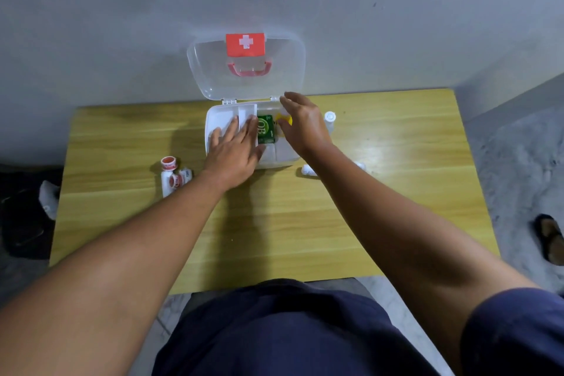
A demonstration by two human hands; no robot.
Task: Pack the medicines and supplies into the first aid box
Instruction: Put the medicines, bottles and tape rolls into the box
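The white first aid box (213, 119) stands open at the table's far edge, its clear lid (210, 70) upright against the wall with a red cross label and a red handle. A green medicine box (267, 129) lies inside. My left hand (235, 149) rests flat on the box's left tray, fingers spread. My right hand (302, 123) hovers over the right part, and a yellow item (287, 120) shows under its thumb; whether the hand grips it is hidden. Red-and-white tape rolls and a white bottle (174, 174) lie left of the box.
A white bottle (330, 119) stands right of the box. Small white rolls (309, 170) lie near its front right corner. The wooden table (305, 238) meets a grey wall. A sandal (551, 239) lies on the floor at right, dark items at left.
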